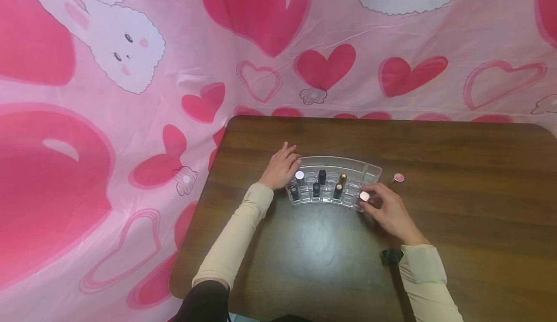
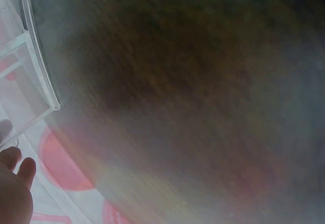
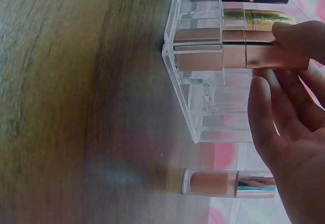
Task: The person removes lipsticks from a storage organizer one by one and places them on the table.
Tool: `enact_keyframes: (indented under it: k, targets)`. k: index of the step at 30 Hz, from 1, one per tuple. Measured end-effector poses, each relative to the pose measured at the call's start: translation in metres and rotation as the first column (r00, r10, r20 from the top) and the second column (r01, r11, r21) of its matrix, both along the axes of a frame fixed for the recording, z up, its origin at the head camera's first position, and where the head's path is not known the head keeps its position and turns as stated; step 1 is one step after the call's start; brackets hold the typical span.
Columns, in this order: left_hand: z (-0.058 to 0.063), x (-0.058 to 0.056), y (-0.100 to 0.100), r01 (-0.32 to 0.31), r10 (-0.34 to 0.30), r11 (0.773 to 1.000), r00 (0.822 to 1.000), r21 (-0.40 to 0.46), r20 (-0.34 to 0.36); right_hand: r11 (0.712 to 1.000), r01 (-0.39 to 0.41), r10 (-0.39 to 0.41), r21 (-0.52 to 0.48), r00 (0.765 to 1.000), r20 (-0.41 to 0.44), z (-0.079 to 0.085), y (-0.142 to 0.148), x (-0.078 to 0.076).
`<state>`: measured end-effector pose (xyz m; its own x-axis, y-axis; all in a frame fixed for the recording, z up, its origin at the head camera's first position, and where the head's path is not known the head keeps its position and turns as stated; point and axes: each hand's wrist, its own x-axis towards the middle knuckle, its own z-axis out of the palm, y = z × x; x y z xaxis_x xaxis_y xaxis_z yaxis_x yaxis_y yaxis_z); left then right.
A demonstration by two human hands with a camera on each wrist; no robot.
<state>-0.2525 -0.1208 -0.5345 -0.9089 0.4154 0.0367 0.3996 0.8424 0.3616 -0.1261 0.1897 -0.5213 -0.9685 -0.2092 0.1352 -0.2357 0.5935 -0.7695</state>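
A clear curved lipstick organizer [image 1: 332, 161] lies on the brown table, its stepped slots holding several upright tubes. At its front right corner my right hand [image 1: 391, 212] pinches a rose-gold lipstick [image 1: 364, 197] between thumb and fingers. In the right wrist view this lipstick [image 3: 236, 57] has its lower part inside a slot. My left hand [image 1: 280, 168] rests against the organizer's left end with fingers extended. Only the edge of that hand [image 2: 15, 193] shows in the left wrist view, by the clear plastic.
A lip gloss tube [image 1: 398, 178] with a pink top stands on the table to the right of the organizer. Black tubes [image 1: 322, 176], a gold tube [image 1: 343, 179] and a white-topped tube [image 1: 300, 177] occupy slots. Pink heart-patterned cloth [image 1: 261, 17] hangs behind the table.
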Motion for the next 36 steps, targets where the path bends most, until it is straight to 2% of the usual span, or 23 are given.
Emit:
enact_keyframes:
  k: [9,36]
  targets:
    - [-0.0006,-0.0004,-0.0003,0.006,-0.006,1.000,1.000,0.004,-0.005,1.000,0.000,0.000,0.007,1.000,0.017,0.0011,0.0005,0.0000]
    - [0.0007,0.0015,-0.0004,-0.006,0.005,1.000,1.000,0.022,0.023,1.000,-0.004,0.002,-0.018,0.995,-0.096,-0.0010,-0.0001,-0.0012]
